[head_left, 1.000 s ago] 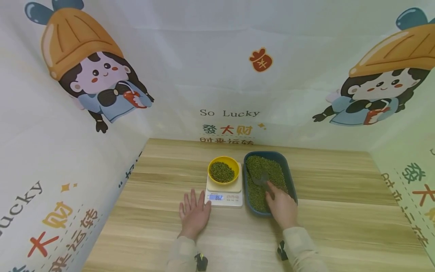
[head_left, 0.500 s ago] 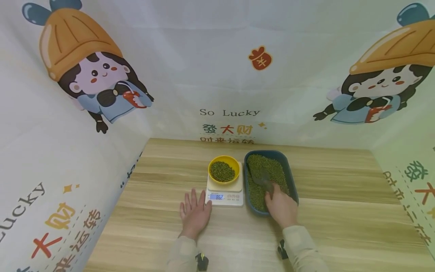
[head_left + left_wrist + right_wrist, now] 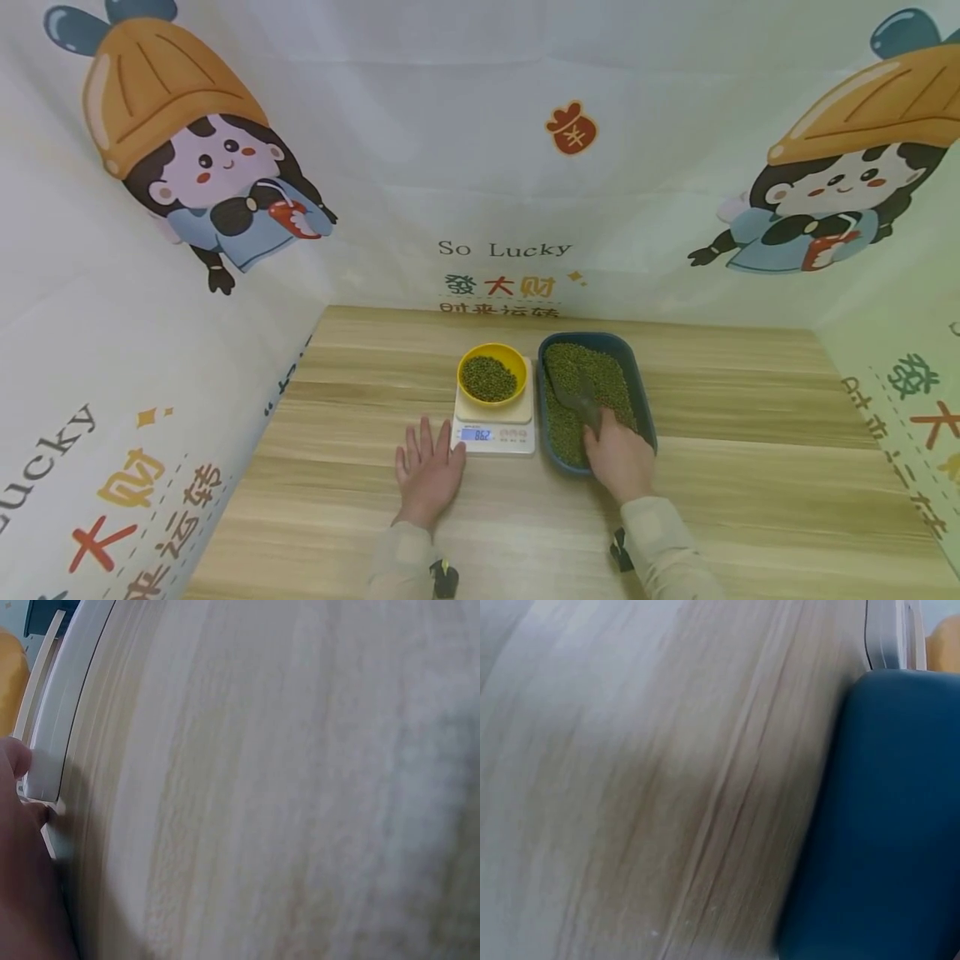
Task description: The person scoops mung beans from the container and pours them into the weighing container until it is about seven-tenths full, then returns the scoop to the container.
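Right hand (image 3: 619, 457) grips scoop (image 3: 576, 392) in blue tray (image 3: 645, 408) of mung beans, frame centre | left hand (image 3: 427, 467) spread flat on counter (image 3: 750, 433), touching scale (image 3: 495, 429) | yellow bowl (image 3: 492, 377) part-filled; display 862.

**Cartoon walls around a wooden table**

A light wooden table (image 3: 750, 433) fills the lower frame. Behind it hangs a printed backdrop (image 3: 480, 125): cartoon girls (image 3: 217, 192) at upper left and upper right, "So Lucky" lettering (image 3: 504, 249) at centre.
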### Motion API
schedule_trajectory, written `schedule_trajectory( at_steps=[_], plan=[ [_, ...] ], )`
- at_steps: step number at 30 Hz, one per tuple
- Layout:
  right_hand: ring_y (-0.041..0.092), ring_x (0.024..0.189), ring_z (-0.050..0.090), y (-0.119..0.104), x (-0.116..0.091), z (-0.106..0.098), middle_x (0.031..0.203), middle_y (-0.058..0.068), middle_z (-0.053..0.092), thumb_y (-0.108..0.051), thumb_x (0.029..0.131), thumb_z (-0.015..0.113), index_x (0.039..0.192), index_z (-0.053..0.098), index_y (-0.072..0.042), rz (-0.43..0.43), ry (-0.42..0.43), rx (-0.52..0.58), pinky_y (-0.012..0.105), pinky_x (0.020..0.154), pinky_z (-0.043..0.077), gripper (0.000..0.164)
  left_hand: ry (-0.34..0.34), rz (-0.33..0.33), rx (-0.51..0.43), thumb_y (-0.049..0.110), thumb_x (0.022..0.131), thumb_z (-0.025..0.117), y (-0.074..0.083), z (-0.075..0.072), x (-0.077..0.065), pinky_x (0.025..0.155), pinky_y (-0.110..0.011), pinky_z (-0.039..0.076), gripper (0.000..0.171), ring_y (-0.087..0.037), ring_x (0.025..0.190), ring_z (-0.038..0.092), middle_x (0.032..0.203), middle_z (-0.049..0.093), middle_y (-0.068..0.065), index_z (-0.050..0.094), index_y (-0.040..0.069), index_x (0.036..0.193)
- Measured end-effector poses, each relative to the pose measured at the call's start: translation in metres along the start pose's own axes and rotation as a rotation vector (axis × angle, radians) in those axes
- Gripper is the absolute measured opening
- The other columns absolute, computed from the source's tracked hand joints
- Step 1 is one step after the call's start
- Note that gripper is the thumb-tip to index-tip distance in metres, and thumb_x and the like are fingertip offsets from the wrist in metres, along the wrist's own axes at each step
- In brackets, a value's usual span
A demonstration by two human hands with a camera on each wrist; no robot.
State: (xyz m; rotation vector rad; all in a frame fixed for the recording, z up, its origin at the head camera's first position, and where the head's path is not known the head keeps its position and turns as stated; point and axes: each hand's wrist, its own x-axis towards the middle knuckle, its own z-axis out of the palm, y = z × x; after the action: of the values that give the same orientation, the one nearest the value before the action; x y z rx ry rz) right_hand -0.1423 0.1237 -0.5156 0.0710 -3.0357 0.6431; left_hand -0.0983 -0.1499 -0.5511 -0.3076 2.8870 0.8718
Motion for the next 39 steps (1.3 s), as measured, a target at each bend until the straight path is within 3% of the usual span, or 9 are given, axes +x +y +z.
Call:
schedule_trajectory(
  at_steps=[14, 23, 29, 39],
  plan=[
    [0.035, 0.069, 0.065, -0.002, -0.003, -0.0012, 0.092, 0.02, 0.07, -0.025, 0.093, 0.055, 0.125, 0.054, 0.003, -0.039, 0.062, 0.043, 0.048, 0.058, 0.053, 0.042, 0.024, 0.003, -0.037, 0.047, 0.101, 0.024, -0.0016, 0.0029, -0.0002, 0.109, -0.061, -0.011, 0.06, -0.036, 0.14, -0.015, 0.158, 0.0, -0.016, 0.026, 0.013, 0.15],
    [0.032, 0.068, 0.064, -0.0021, -0.0049, -0.0017, 0.089, 0.018, 0.07, -0.025, 0.092, 0.057, 0.123, 0.056, 0.002, -0.04, 0.093, 0.051, 0.047, 0.056, 0.052, 0.041, 0.026, 0.01, -0.024, 0.042, 0.101, 0.028, -0.0011, 0.001, -0.0012, 0.109, -0.063, -0.008, 0.057, -0.039, 0.14, -0.01, 0.158, 0.003, -0.017, 0.028, 0.012, 0.149],
    [0.033, 0.07, 0.065, 0.0007, -0.0045, 0.0011, 0.092, 0.019, 0.07, -0.026, 0.092, 0.057, 0.123, 0.056, 0.001, -0.039, 0.1, 0.053, 0.048, 0.058, 0.053, 0.041, -0.001, -0.019, -0.009, 0.048, 0.101, 0.022, -0.006, 0.0084, 0.0035, 0.11, -0.059, -0.013, 0.059, -0.033, 0.139, -0.017, 0.159, -0.005, -0.011, 0.023, 0.018, 0.152],
    [0.033, 0.07, 0.064, 0.0013, -0.0038, 0.0013, 0.091, 0.017, 0.069, -0.025, 0.091, 0.058, 0.123, 0.056, 0.0, -0.033, 0.122, 0.075, 0.049, 0.057, 0.052, 0.04, 0.015, -0.008, 0.005, 0.046, 0.102, 0.024, 0.0004, 0.0022, 0.0001, 0.11, -0.062, -0.006, 0.058, -0.037, 0.14, -0.011, 0.158, 0.001, -0.014, 0.026, 0.015, 0.151]
  ],
)
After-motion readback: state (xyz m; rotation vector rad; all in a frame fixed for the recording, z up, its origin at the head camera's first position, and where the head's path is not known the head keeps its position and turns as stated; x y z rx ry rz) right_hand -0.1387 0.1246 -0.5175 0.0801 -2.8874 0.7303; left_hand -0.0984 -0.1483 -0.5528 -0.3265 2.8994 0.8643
